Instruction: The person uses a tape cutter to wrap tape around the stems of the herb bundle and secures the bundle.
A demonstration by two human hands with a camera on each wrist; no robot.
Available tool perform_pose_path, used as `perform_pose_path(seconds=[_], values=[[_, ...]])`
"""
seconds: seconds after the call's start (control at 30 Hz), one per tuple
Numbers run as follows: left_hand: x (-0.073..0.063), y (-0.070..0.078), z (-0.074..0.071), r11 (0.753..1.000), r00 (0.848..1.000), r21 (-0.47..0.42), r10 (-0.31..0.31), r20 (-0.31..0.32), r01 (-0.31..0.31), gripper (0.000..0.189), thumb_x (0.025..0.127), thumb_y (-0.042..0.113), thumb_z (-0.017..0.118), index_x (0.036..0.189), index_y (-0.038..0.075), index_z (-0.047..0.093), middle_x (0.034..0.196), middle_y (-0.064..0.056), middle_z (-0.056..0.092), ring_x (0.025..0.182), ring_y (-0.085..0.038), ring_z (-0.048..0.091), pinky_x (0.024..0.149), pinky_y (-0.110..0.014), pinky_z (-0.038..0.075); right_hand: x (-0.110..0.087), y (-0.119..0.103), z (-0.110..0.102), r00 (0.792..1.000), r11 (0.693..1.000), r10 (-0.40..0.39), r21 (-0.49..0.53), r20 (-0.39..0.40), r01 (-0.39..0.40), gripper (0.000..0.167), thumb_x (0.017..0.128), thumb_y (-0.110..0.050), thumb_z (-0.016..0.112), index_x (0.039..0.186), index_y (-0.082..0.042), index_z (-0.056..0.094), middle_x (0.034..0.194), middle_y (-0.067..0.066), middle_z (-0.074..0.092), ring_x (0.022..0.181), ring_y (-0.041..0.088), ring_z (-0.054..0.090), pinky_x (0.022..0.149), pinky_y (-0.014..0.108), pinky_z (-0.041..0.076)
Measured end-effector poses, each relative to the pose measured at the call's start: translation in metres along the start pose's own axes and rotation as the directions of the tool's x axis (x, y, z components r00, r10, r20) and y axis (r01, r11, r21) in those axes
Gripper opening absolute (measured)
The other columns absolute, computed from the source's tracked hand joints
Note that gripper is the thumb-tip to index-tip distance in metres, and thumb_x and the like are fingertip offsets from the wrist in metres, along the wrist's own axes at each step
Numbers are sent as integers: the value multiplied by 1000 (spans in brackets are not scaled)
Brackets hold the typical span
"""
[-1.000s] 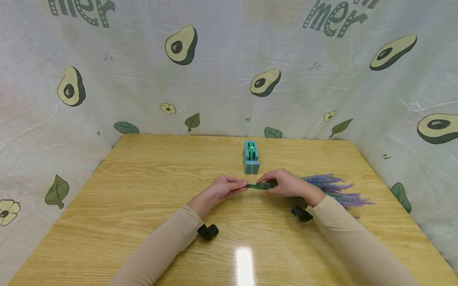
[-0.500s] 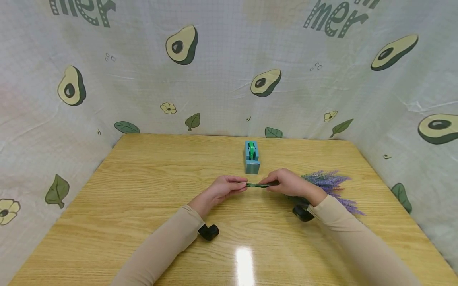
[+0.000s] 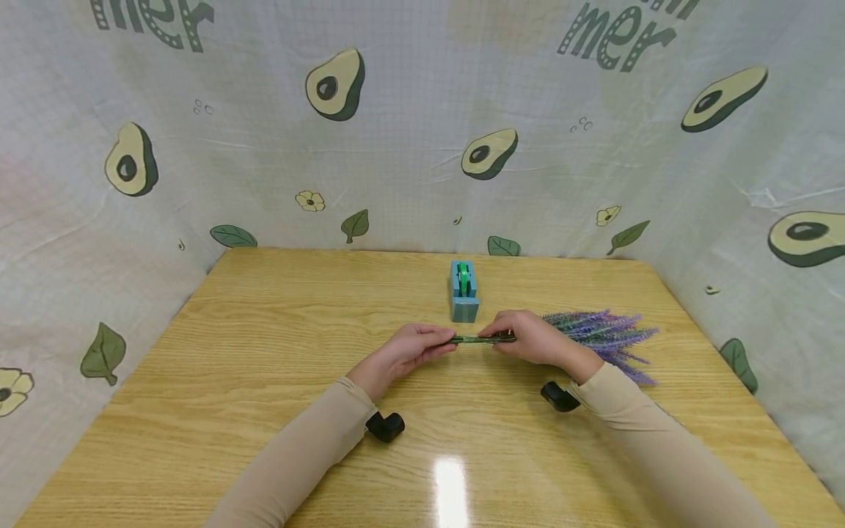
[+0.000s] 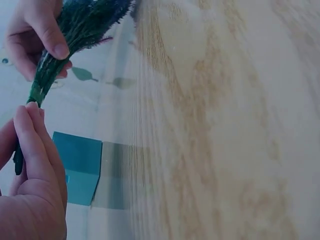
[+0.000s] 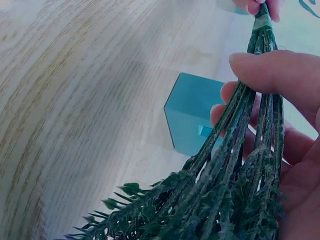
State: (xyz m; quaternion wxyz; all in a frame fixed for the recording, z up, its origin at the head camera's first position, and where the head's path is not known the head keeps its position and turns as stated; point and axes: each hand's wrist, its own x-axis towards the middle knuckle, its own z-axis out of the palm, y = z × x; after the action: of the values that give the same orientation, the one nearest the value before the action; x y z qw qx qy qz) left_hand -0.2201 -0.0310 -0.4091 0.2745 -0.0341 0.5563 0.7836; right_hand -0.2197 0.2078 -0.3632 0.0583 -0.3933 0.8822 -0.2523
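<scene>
Purple blooms (image 3: 610,339): head view; splayed stems (image 5: 239,126): right wrist.

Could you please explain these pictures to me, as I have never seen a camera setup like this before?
There is no machine here: a person works with two bare hands. The wide picture comes from a camera on the person's head, looking forward and down; the closer two come from black cameras worn on the wrists, each watching its own hand's work. Both hands hold a bunch of purple-flowered sprigs: the left hand grips the stems near their ends, the right hand closer to the flowers. On the wooden table, beyond the hands, stands a blue tape dispenser with a green roll.
</scene>
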Motion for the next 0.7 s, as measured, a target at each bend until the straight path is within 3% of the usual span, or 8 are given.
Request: perform_pose_path(seconds=[0.23, 0.4, 0.57, 0.7], values=[[1, 0, -1, 999, 999, 33, 42, 19, -43, 28, 90, -4, 56, 116, -15, 56, 92, -13, 67, 78, -15, 67, 79, -24, 51, 1, -3, -6, 997, 997, 60, 35, 37, -62, 24, 88, -13, 65, 110, -2, 68, 99, 5, 65, 84, 15, 60, 69, 31, 50], [1, -2, -1, 997, 998, 52, 64, 17, -65, 28, 90, -6, 55, 116, -16, 56, 99, -15, 66, 81, -16, 67, 80, -26, 51, 3, -1, -4, 996, 996, 79, 30, 42, -80, 24, 87, -13, 67, 108, -2, 68, 103, 9, 66, 93, 23, 62, 77, 38, 51], [1, -1, 0, 997, 998, 47, 55, 23, -56, 28, 91, -6, 55, 117, -15, 55, 106, -17, 64, 84, -17, 67, 82, -26, 50, 3, 0, 0, 999, 998, 52, -21, -6, -52, 22, 84, -11, 70, 105, -3, 70, 97, 5, 66, 89, 21, 62, 75, 37, 51], [3, -2, 1, 999, 1000, 34, 25, 19, -25, 28, 92, -1, 56, 118, -12, 56, 101, -14, 66, 83, -16, 66, 79, -25, 51, 2, -2, 2, 999, 995, 30, -94, -43, -34, 22, 82, -11, 73, 103, -6, 71, 93, 1, 65, 84, 17, 62, 72, 34, 51]])
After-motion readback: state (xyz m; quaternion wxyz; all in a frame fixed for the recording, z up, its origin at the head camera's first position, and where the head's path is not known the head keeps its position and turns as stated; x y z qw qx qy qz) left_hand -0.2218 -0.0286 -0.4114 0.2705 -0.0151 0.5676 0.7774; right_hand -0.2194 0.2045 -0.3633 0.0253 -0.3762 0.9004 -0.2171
